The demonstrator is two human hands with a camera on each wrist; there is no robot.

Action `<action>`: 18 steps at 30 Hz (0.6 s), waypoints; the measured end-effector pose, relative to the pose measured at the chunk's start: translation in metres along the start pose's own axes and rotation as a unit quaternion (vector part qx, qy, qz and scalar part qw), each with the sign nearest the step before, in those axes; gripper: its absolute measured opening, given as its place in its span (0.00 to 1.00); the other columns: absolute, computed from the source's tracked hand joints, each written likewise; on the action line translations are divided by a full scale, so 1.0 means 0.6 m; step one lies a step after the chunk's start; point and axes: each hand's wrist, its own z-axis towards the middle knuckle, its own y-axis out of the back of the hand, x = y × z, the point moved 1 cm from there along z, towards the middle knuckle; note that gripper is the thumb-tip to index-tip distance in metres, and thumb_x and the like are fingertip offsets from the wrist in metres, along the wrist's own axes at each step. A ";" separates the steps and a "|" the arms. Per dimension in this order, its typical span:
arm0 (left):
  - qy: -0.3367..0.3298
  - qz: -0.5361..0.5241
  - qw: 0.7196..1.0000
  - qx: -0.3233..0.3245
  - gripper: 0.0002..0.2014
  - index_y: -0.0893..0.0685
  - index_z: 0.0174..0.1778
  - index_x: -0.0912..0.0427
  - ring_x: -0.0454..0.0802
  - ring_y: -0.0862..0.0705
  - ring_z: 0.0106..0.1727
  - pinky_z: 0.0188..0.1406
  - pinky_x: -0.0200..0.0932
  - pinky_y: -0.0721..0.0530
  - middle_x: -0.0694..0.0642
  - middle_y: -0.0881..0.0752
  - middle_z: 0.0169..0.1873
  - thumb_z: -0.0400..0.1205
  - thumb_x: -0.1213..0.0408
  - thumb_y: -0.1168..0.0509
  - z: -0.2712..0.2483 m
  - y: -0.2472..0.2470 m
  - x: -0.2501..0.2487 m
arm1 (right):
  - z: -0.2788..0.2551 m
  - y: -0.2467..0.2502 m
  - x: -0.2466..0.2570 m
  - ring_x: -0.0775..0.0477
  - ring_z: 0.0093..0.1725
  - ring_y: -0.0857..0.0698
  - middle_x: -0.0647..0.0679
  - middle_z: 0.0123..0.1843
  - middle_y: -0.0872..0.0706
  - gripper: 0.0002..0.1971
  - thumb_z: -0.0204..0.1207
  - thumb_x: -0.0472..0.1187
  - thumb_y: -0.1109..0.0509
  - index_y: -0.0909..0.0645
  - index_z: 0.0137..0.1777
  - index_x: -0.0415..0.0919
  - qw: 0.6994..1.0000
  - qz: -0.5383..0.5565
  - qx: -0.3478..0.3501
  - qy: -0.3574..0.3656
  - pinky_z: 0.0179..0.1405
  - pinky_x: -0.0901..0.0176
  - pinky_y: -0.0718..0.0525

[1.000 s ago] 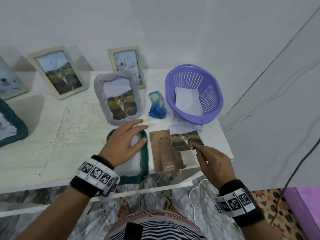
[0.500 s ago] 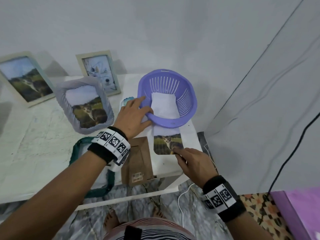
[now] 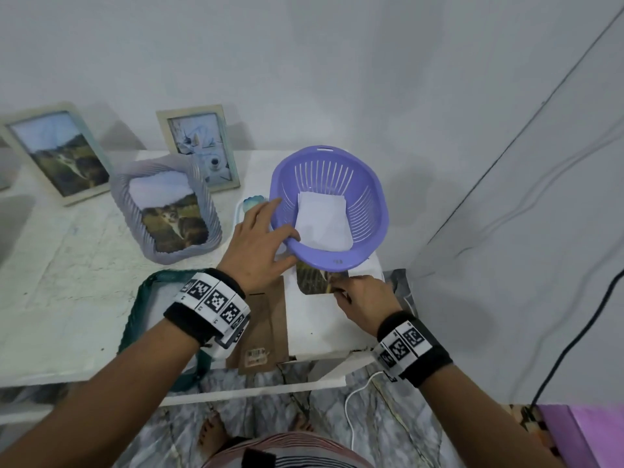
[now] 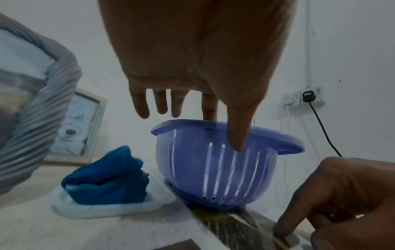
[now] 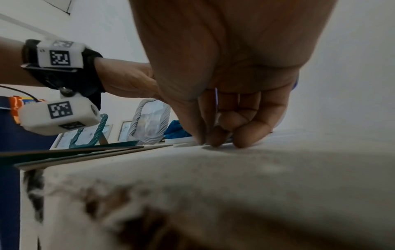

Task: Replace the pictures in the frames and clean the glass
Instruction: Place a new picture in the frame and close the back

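left hand (image 3: pixel 257 244) gripping purple slotted plastic basket (image 3: pixel 366 211) rim | right hand (image 3: pixel 363 300) pinching thin, floppy cat photo print (image 3: pixel 312 280) near desk (image 3: pixel 50 292) right edge | taking it by its corner

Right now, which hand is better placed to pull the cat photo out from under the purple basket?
Right. The right hand already has fingertips on the cat photo's near edge; the left hand grips the purple slotted plastic basket's rim, thumb outside, tilting it.
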 end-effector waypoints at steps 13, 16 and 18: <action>-0.008 -0.051 0.999 0.015 0.30 0.16 0.61 0.49 0.64 0.37 0.80 0.74 0.66 0.30 0.60 0.34 0.81 0.71 0.33 0.38 -0.018 -0.006 0.008 | -0.030 0.173 -0.011 0.45 0.31 0.19 0.54 0.28 0.19 0.11 0.75 0.50 0.36 0.15 0.41 0.47 0.982 0.077 -0.169 0.021 0.32 0.53 0.20; -0.009 -0.068 0.998 0.013 0.29 0.16 0.59 0.50 0.64 0.35 0.80 0.73 0.68 0.29 0.59 0.33 0.80 0.72 0.32 0.38 -0.019 -0.008 0.008 | 0.038 0.234 0.008 0.45 0.38 0.16 0.52 0.35 0.13 0.10 0.78 0.50 0.35 0.15 0.49 0.48 0.984 0.061 -0.161 0.040 0.41 0.51 0.17; -0.009 -0.072 0.997 0.012 0.29 0.16 0.58 0.50 0.64 0.36 0.80 0.72 0.69 0.28 0.59 0.33 0.80 0.73 0.32 0.38 -0.019 -0.012 0.011 | 0.101 0.250 0.017 0.45 0.50 0.15 0.51 0.45 0.11 0.13 0.79 0.50 0.35 0.16 0.57 0.46 0.994 0.010 -0.102 0.042 0.50 0.52 0.18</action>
